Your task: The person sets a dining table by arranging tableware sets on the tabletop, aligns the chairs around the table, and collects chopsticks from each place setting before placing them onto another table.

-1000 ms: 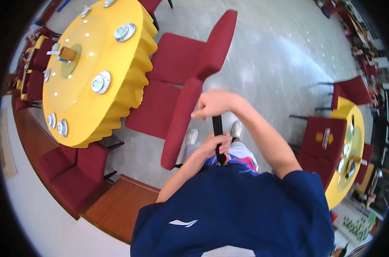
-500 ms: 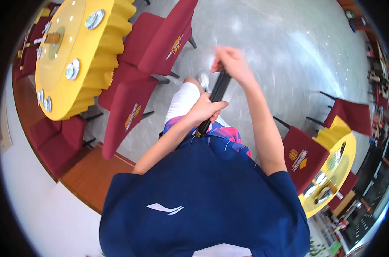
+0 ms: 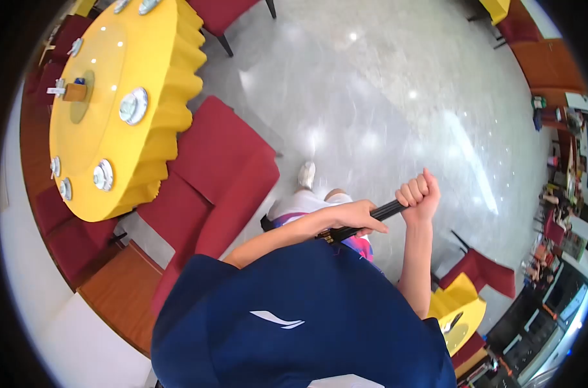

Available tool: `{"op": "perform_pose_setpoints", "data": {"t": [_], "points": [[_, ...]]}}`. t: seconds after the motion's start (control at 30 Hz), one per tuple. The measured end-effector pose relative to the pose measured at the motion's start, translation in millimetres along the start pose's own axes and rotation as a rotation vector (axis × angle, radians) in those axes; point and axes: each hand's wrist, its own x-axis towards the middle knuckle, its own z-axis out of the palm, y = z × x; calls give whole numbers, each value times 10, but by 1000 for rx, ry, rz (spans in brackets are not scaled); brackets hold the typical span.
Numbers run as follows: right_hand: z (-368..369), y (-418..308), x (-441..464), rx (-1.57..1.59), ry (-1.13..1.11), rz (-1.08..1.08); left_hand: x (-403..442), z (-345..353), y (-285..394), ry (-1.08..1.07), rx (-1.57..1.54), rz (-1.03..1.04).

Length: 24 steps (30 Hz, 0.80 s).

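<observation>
A bundle of black chopsticks (image 3: pixel 388 210) with gold-coloured ends lies slanted in front of my waist. My left hand (image 3: pixel 357 216) is wrapped round its middle, with the gold ends showing near my shirt. At the far end, on the right, my right hand (image 3: pixel 419 196) has its fingers curled and closed against the bundle's tip. Part of that tip is hidden by the fingers.
To the left stands a round table with a yellow cloth (image 3: pixel 153 152) and place settings (image 3: pixel 133 106). A dark red chair (image 3: pixel 232 155) is close on my left. Another chair (image 3: pixel 480 271) and a smaller yellow table (image 3: pixel 459 304) are at right. Grey floor (image 3: pixel 346 97) lies ahead.
My view has turned and moved forward past the chairs. The chopstick bundle has swung from nearly upright to slanting right, and my right hand has come lower and to the right.
</observation>
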Motion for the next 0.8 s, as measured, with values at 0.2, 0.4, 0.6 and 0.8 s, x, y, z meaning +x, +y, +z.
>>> {"op": "perform_pose_setpoints", "data": {"t": [0.2, 0.4, 0.6, 0.8], "points": [[230, -1009, 1256, 38, 23, -163, 354, -1110, 1039, -136, 250, -11], [357, -1848, 3194, 3, 61, -190, 1044, -2489, 1754, 119, -240, 243], [1384, -2474, 5003, -137, -266, -185, 1438, -3566, 3049, 737, -1208, 272], [2541, -2439, 6266, -474, -648, -72, 1737, -4732, 3855, 790, -1460, 426]]}}
